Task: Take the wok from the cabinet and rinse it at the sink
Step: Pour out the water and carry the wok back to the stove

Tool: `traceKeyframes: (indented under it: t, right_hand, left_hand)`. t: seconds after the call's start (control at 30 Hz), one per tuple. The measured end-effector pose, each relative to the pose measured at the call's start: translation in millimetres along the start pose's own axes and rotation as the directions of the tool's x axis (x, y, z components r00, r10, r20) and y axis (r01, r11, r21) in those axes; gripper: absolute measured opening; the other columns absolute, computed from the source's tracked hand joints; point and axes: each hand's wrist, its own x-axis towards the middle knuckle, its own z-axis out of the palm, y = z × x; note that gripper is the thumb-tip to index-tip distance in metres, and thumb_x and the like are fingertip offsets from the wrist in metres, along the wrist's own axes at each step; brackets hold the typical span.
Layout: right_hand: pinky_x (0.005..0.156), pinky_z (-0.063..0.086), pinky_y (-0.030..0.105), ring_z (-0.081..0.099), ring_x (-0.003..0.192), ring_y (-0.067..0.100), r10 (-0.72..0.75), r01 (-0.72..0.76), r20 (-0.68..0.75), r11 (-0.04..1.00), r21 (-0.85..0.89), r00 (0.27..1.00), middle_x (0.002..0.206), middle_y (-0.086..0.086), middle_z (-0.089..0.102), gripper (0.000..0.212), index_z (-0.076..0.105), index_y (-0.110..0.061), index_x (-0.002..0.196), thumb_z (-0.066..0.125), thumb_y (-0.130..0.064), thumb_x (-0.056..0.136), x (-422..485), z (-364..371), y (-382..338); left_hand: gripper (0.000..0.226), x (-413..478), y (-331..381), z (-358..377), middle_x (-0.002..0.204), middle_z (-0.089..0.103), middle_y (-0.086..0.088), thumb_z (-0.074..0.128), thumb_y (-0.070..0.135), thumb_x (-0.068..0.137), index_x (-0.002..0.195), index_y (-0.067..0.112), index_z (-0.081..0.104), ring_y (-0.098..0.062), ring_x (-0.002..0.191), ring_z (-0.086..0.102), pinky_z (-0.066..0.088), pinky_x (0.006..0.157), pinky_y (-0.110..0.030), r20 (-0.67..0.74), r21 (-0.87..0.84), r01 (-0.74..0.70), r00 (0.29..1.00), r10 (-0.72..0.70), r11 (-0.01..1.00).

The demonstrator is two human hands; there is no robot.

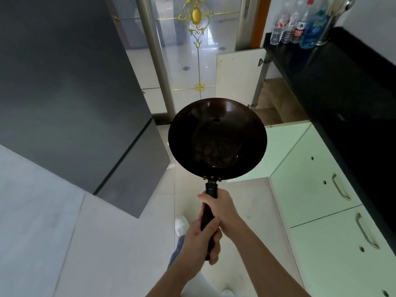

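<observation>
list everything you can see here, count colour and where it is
wok: one, black, held out level over the floor, centre
wok handle: one, black, gripped by both hands
fridge: one, dark grey, left
glass door: one, frosted with gold ornament, top centre
open cabinet door: one, white, swung out at centre right
countertop: one, black, right
bottles: several, clear and blue plastic, far end of the countertop
cabinet doors: pale green with metal handles, under the countertop
floor: light tile, bottom
shoe: one, white, below the hands
left hand: nearer end of the handle
right hand: closer to the wok
</observation>
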Motion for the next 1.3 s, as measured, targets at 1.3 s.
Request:
traceKeyframes:
  t: [1.3]
  right_hand:
    - [0.063,0.057,0.040,0.062,0.051,0.021,-0.007,0.138,-0.377,0.937,0.321,0.926,0.059,0.006,0.059,0.014,0.057,-0.007,0.078,0.065,-0.005,0.090,509,-66,-297]
  left_hand:
    - [0.020,532,364,-29,0.055,0.051,-0.003,0.053,0.019,0.098,0.087,0.003,0.049,-0.014,0.035,0.042,0.039,0.035,-0.024,0.404,0.274,0.041,0.902,-0.154,0.961]
